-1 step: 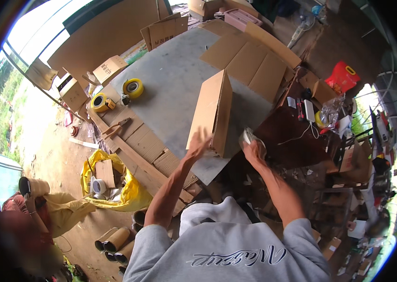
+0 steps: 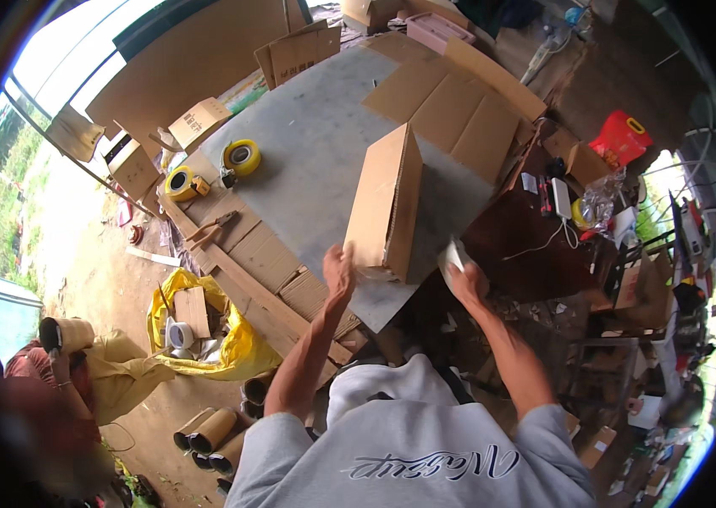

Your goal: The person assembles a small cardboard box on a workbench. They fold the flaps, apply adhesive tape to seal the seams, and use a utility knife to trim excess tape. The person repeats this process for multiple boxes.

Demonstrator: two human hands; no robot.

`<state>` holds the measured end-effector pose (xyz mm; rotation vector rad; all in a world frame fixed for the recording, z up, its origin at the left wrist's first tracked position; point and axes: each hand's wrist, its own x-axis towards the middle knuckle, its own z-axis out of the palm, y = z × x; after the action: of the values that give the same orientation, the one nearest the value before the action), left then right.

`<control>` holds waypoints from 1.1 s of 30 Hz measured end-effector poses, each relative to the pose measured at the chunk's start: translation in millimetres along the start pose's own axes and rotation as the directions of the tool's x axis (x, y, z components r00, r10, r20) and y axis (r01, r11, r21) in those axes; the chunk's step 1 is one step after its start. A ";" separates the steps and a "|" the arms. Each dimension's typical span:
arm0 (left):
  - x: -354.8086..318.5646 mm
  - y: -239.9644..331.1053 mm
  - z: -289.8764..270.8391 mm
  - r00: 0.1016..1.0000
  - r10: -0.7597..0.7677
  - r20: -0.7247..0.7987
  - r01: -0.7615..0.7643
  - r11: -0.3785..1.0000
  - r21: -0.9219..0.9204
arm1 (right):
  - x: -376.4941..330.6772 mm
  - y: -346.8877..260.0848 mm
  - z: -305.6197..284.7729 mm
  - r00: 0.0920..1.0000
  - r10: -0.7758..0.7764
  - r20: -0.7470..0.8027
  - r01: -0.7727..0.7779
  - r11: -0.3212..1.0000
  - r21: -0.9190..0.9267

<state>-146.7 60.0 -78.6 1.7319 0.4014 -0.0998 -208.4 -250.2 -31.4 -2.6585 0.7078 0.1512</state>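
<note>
A brown cardboard box (image 2: 387, 203) stands on its edge near the front of a grey table (image 2: 315, 144). My left hand (image 2: 339, 271) presses against the box's near lower corner and steadies it. My right hand (image 2: 465, 278) is just right of the box, at the table's near edge. It is closed on a small whitish roll (image 2: 451, 254), which looks like clear tape; its shape is partly hidden by my fingers.
Two yellow tape rolls (image 2: 242, 157) (image 2: 182, 182) lie at the table's left. Flattened cardboard (image 2: 451, 97) covers the far side. Below left are a yellow bag (image 2: 231, 347), cardboard tubes (image 2: 205, 432) and another person (image 2: 53, 372). At the right stands a cluttered dark side table (image 2: 536, 245).
</note>
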 end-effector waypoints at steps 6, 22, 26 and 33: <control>62.5 -119.4 17.8 0.680 -0.572 0.459 0.627 0.129 -0.768 | -57.3 118.8 69.0 0.998 0.041 0.054 -0.056 0.949 0.309; -61.6 43.5 67.6 0.704 0.342 -0.623 -0.379 0.922 0.079 | -65.9 108.6 32.8 0.972 -0.155 0.176 0.013 0.786 0.618; -74.3 10.5 103.7 0.678 0.357 -0.643 -0.304 0.932 0.197 | -69.6 105.6 -0.8 0.956 -0.181 0.229 0.021 0.826 0.563; -53.1 2.4 129.9 0.867 0.109 -0.486 -0.106 0.994 0.035 | -39.5 126.4 -10.5 0.901 -0.338 0.273 0.064 0.724 0.687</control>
<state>-175.5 -77.1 -87.7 1.7728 0.6716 0.4300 -305.5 -337.2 -56.5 -1.9034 0.2494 0.2861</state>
